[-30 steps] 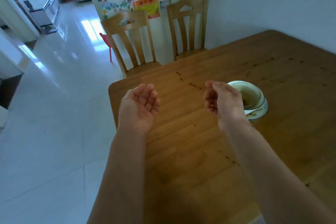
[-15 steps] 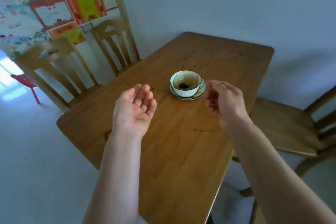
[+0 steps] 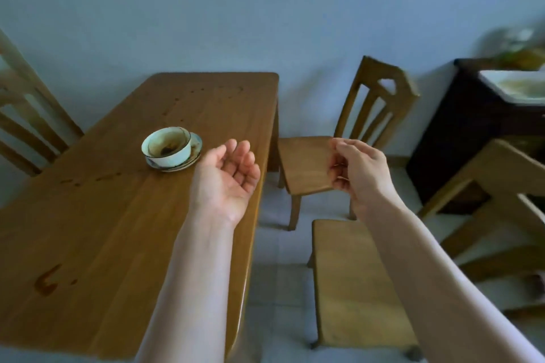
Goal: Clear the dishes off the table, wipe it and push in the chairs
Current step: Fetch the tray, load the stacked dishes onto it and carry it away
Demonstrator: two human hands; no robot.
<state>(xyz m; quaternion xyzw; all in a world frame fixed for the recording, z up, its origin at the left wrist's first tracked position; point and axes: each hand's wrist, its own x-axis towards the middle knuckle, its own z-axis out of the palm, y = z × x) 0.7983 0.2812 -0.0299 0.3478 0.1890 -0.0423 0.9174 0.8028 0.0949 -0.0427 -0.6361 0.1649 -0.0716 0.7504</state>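
Evidently nothing is cleared yet: the bowl [image 3: 165, 146] sits on its saucer [image 3: 193, 156] on the counter [image 3: 88, 215], while the left hand [image 3: 227, 183] hovers palm-up and empty, and the right hand [image 3: 358, 169], loosely curled, grips nothing.

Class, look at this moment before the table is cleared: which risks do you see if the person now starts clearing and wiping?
1. The bowl sits loose on the saucer with dregs inside; lifting both by the saucer may tip or spill it.
2. Brown stains dot the table; wiping around the dishes may miss some.
3. Neither the left hand nor the right hand holds a cloth.
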